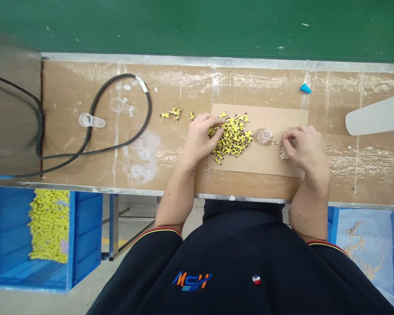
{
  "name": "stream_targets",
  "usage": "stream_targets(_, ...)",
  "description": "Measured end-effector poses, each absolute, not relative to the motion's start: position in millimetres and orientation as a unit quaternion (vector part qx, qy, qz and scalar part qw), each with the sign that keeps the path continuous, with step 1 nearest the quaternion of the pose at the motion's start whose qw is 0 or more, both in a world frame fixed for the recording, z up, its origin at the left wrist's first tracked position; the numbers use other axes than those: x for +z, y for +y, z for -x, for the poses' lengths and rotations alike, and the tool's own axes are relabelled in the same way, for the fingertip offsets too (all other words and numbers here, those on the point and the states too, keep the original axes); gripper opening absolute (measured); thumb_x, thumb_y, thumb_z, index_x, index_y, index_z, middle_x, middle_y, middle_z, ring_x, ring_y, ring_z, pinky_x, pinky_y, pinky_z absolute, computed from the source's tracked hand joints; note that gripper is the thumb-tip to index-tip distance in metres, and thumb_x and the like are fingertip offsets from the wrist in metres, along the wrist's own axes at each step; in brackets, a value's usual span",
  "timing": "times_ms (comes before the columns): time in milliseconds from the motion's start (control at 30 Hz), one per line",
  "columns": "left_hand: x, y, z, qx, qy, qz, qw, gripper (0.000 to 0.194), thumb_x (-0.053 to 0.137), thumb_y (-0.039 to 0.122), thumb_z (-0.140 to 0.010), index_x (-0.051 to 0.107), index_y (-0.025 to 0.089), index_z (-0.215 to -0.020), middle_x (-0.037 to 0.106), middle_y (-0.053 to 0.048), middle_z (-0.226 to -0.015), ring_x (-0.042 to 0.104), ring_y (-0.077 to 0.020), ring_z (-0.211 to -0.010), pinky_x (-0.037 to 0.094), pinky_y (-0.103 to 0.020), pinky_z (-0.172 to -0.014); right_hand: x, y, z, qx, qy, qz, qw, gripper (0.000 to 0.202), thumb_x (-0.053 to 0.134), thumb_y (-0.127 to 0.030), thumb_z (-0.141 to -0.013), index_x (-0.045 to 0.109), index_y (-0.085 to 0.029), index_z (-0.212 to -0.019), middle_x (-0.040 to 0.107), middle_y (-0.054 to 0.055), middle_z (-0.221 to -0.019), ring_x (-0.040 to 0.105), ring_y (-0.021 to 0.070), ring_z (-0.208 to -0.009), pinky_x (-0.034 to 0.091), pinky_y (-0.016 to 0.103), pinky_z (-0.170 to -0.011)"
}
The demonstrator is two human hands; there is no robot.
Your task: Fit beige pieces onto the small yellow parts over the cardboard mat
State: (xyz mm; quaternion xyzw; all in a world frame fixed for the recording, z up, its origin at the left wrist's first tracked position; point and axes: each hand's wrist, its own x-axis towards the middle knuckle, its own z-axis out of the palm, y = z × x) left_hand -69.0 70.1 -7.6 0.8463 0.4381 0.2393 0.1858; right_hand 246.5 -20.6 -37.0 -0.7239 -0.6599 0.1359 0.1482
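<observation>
A heap of small yellow and dark pieces [233, 138] covers the left half of a cardboard sheet [265, 164]. My left hand [202, 138] is at the heap's left edge, thumb and fingers bent toward each other around its pieces; what lies between the fingertips is too small to make out. On the sheet's right side, my right hand [304, 146] is over a small pile of tiny pale pieces [284, 153], its fingertips pinched together, and anything between them is hidden. Between the hands stands a small clear cup [264, 136], with a few pale bits beside it.
Left of the sheet lie several loose yellow pieces [175, 112], a looped black cable [92, 109] and a clear plastic part [92, 120]. A blue cap [305, 89] and white object [377, 114] are at right. Blue bins [85, 236] sit below the table.
</observation>
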Motion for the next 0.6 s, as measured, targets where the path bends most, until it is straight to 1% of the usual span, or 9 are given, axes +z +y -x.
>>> stream_targets(100, -13.9, 72.2, 70.6, 0.225, 0.462, -0.84, 0.172, 0.034, 0.06, 0.028, -0.099, 0.075, 0.014, -0.125, 0.07, -0.012, -0.116, 0.066, -0.0231, -0.113, 0.052, -0.04, -0.105, -36.8, -22.0, -247.3, 0.119, -0.678, 0.711, 0.143, 0.026, 0.05, -0.03, -0.094, 0.071, -0.017, -0.087, 0.068, 0.012, -0.099, 0.059, 0.0297, -0.098, 0.038, 0.043, -0.083)
stream_targets(167, -18.0, 73.6, 71.9, 0.22, 0.466, -0.841, 0.167, 0.036, 0.059, 0.031, -0.099, 0.076, 0.013, -0.126, 0.069, -0.013, -0.118, 0.064, -0.0245, -0.115, 0.051, -0.042, -0.106, -39.0, -21.6, -249.9, 0.105, -0.686, 0.703, 0.156, 0.025, 0.047, -0.03, -0.095, 0.068, -0.017, -0.088, 0.068, 0.013, -0.099, 0.058, 0.0296, -0.096, 0.039, 0.043, -0.083)
stream_targets(267, -20.1, 74.6, 72.7, 0.223, 0.458, -0.842, 0.177, 0.031, 0.058, 0.032, -0.1, 0.077, 0.015, -0.117, 0.07, -0.012, -0.115, 0.065, -0.0247, -0.114, 0.049, -0.042, -0.107, -44.0, -20.4, -255.0, 0.089, -0.69, 0.692, 0.195, 0.021, 0.046, -0.031, -0.095, 0.061, -0.019, -0.087, 0.066, 0.014, -0.097, 0.055, 0.0303, -0.092, 0.04, 0.045, -0.081)
stream_targets(400, -16.1, 73.3, 70.3, 0.228, 0.458, -0.835, 0.202, 0.019, 0.056, 0.027, -0.098, 0.073, 0.018, -0.102, 0.072, -0.008, -0.108, 0.065, -0.0232, -0.11, 0.049, -0.042, -0.103, -48.1, -20.1, -260.7, 0.097, -0.67, 0.696, 0.239, 0.01, 0.047, -0.026, -0.097, 0.053, -0.021, -0.092, 0.065, 0.013, -0.094, 0.055, 0.0291, -0.089, 0.042, 0.045, -0.082)
stream_targets(500, -13.5, 71.7, 67.4, 0.233, 0.461, -0.831, 0.206, 0.014, 0.056, 0.024, -0.097, 0.068, 0.019, -0.093, 0.071, -0.007, -0.102, 0.065, -0.0218, -0.106, 0.048, -0.041, -0.101, -45.9, -20.2, -262.1, 0.111, -0.647, 0.703, 0.273, 0.005, 0.049, -0.024, -0.096, 0.054, -0.021, -0.095, 0.066, 0.012, -0.094, 0.059, 0.0279, -0.089, 0.046, 0.044, -0.081)
stream_targets(600, -14.3, 70.1, 64.4, 0.232, 0.467, -0.83, 0.197, 0.013, 0.056, 0.024, -0.098, 0.067, 0.019, -0.093, 0.07, -0.007, -0.102, 0.064, -0.0222, -0.105, 0.047, -0.042, -0.1, -40.6, -19.7, -259.7, 0.116, -0.634, 0.698, 0.31, 0.005, 0.054, -0.023, -0.094, 0.059, -0.021, -0.095, 0.067, 0.011, -0.092, 0.064, 0.0262, -0.088, 0.051, 0.042, -0.081)
